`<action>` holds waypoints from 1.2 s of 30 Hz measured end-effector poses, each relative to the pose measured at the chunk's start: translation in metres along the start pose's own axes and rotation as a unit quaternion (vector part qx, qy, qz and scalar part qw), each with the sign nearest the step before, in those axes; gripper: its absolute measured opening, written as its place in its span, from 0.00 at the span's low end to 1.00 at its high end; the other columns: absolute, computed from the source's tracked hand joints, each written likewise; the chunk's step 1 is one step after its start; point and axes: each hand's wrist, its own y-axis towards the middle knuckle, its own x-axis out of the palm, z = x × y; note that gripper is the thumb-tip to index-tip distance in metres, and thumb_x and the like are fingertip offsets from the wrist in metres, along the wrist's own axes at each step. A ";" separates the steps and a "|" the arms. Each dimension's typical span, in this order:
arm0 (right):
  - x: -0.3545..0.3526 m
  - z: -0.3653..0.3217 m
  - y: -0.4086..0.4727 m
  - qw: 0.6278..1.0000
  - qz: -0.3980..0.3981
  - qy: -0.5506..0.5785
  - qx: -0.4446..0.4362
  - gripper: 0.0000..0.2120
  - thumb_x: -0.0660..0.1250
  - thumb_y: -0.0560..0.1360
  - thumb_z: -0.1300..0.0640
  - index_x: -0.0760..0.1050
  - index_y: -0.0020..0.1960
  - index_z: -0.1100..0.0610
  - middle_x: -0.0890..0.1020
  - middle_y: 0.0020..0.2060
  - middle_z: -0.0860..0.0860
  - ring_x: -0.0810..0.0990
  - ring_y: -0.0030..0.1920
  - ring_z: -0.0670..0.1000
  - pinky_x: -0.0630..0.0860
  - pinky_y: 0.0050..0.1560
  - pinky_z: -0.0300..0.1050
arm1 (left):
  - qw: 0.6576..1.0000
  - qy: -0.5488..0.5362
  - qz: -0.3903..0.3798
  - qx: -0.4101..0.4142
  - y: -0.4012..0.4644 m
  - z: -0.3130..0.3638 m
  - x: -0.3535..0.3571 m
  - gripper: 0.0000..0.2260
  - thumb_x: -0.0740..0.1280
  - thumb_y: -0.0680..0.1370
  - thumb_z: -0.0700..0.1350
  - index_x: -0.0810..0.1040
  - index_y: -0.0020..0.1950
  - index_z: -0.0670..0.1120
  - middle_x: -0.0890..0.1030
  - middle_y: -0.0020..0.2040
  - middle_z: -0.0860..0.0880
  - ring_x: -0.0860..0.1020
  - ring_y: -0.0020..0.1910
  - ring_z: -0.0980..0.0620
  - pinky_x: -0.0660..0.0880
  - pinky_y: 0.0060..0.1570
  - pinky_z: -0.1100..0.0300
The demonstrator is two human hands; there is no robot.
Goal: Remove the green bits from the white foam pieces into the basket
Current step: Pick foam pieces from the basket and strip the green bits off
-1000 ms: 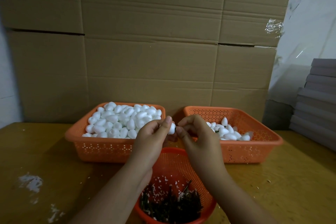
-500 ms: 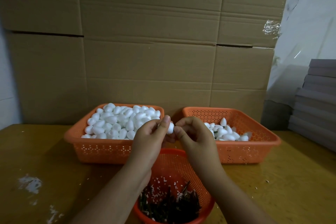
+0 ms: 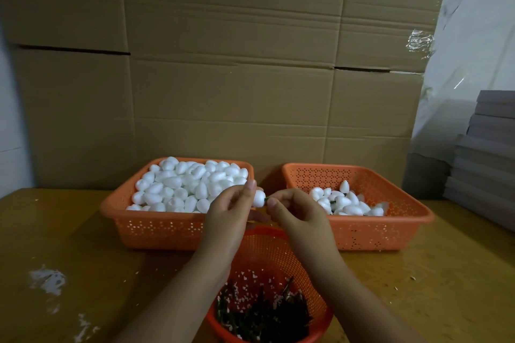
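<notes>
Item one: we log a rectangular orange perforated tray (image 3: 156,227) at rear left of the wooden worktop (image 3: 69,234), heaped to the rim with white egg-shaped foam pieces (image 3: 184,184).

Item two: a matching orange tray (image 3: 376,234) at rear right, well under half full. It holds a small cluster of foam pieces (image 3: 345,202) toward its near left, with a few dark green stems showing among them.

Item three: a round orange mesh basket (image 3: 267,248) at front centre, directly below the hands. Its bottom carries a dark pile of green bits (image 3: 264,315) flecked with white foam crumbs.

Item four: hands. We see both forearms rising from the bottom edge and converging above the round basket, in front of the gap between the two trays. The left hand (image 3: 230,217) pinches a single white foam piece (image 3: 259,198) between thumb and fingertips, index finger raised over its top. The right hand (image 3: 299,213) has its fingers curled, thumb and forefinger pinching the green stem (image 3: 266,199) that juts from the foam piece. The two hands are just beside one another, joined only through the piece and its stem.

Item five: orientation. The held foam piece lies with its long axis roughly level, left to right, its stem end pointing toward the right hand.

Sundries: white foam residue (image 3: 47,280) smeared on the worktop at left; a wall of flattened cardboard (image 3: 223,78) behind the trays; a stack of grey boards (image 3: 487,153) at far right.
</notes>
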 end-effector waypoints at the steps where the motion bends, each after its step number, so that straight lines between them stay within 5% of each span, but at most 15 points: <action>1: 0.000 0.000 0.000 1.000 0.008 0.009 0.005 0.04 0.68 0.76 0.61 0.79 0.43 0.59 0.80 0.34 0.49 0.77 0.37 0.43 0.73 0.40 0.36 | 1.000 -0.003 -0.004 -0.002 0.000 0.000 0.000 0.12 0.62 0.81 0.55 0.82 0.47 0.52 0.86 0.42 0.51 0.85 0.37 0.52 0.75 0.37 0.62; 7: -0.002 -0.003 0.000 0.997 0.034 0.052 0.049 0.13 0.65 0.78 0.57 0.74 0.35 0.59 0.75 0.28 0.48 0.73 0.32 0.44 0.71 0.36 0.34 | 0.999 0.002 -0.039 0.015 -0.002 -0.003 -0.001 0.10 0.60 0.82 0.47 0.80 0.52 0.56 0.86 0.46 0.50 0.84 0.39 0.52 0.76 0.37 0.61; 14: -0.004 -0.002 0.002 0.991 0.047 0.087 0.088 0.17 0.64 0.79 0.55 0.75 0.35 0.63 0.74 0.29 0.54 0.72 0.31 0.47 0.70 0.34 0.37 | 0.998 -0.017 -0.057 0.011 -0.001 -0.002 0.000 0.14 0.60 0.71 0.54 0.81 0.51 0.55 0.85 0.46 0.50 0.83 0.38 0.52 0.76 0.38 0.59; 21: -0.004 0.000 0.003 0.992 0.044 0.077 0.094 0.20 0.64 0.79 0.53 0.74 0.28 0.55 0.74 0.25 0.51 0.71 0.29 0.45 0.69 0.30 0.34 | 0.997 -0.003 -0.068 0.023 -0.005 -0.003 -0.001 0.08 0.64 0.79 0.42 0.82 0.51 0.53 0.85 0.45 0.51 0.82 0.38 0.54 0.76 0.39 0.60; 30: -0.003 -0.003 0.002 0.990 0.044 0.097 0.092 0.08 0.63 0.78 0.59 0.76 0.42 0.60 0.75 0.30 0.52 0.73 0.34 0.48 0.72 0.38 0.40 | 0.999 -0.016 -0.044 0.023 -0.002 -0.003 -0.001 0.07 0.65 0.80 0.42 0.82 0.49 0.51 0.85 0.43 0.50 0.81 0.35 0.54 0.76 0.38 0.60; 36: -0.003 -0.003 0.002 0.993 0.038 0.078 0.080 0.10 0.64 0.78 0.59 0.76 0.40 0.60 0.75 0.30 0.51 0.73 0.33 0.46 0.72 0.38 0.40 | 0.998 -0.031 -0.042 0.019 -0.001 -0.003 0.000 0.05 0.65 0.80 0.44 0.81 0.51 0.49 0.85 0.42 0.50 0.80 0.35 0.54 0.76 0.35 0.62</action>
